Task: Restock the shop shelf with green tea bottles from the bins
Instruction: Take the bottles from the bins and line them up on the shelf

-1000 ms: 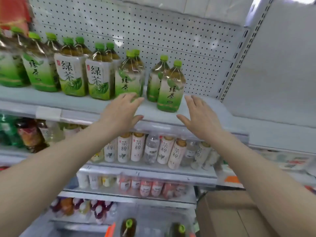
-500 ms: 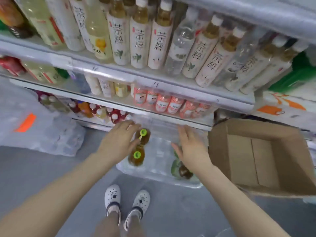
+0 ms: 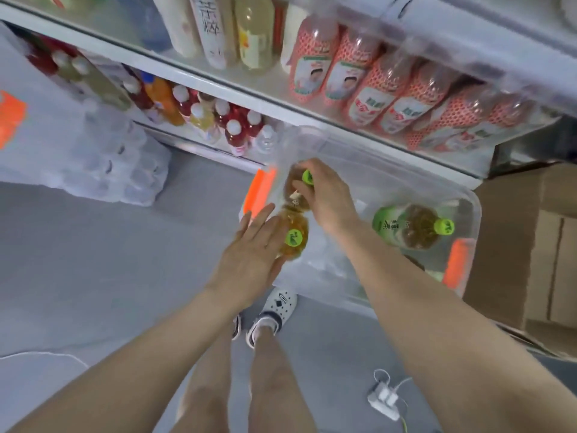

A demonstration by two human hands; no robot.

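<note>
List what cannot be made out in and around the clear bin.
All head view:
- Label of the far bottle: covered by the right hand gripping its neck.
- Label of the near bottle: seen cap-first, left hand against its side.
- Near right corner of the bin: behind the right forearm.
- The green tea shelf: out of frame.

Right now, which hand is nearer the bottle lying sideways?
Right. The right hand, gripping an upright bottle, is beside the lying bottle; the left hand is farther left.
</note>
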